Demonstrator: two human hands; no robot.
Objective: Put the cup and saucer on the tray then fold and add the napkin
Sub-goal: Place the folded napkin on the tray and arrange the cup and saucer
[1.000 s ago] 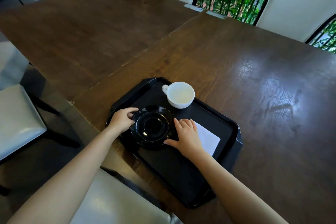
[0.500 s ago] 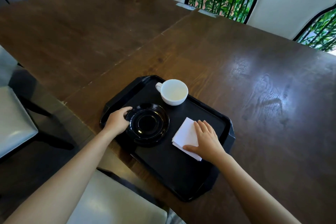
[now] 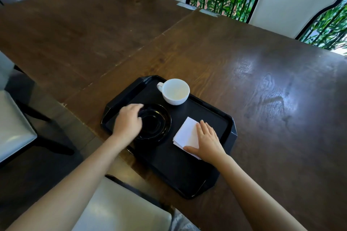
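A black tray [image 3: 169,167] lies on the wooden table near its front edge. At the tray's far edge stands a white cup [image 3: 175,91], empty, with its handle to the left. On the tray's left part lies a black saucer [image 3: 157,124]. My left hand [image 3: 128,122] is blurred over the saucer's left rim, fingers loosely curled, and grips nothing that I can see. A folded white napkin [image 3: 186,133] lies on the tray to the right of the saucer. My right hand [image 3: 208,140] rests flat on the napkin's right half with fingers stretched out.
The dark wooden table [image 3: 262,80] stretches far and right of the tray. A white chair seat [image 3: 13,124] stands at the left and another [image 3: 120,210] is just below the tray. White chair backs [image 3: 293,0] and bamboo plants line the far side.
My right hand left the saucer's right rim and came down flat on the napkin. My left hand slid from the saucer's left rim to over its left part.
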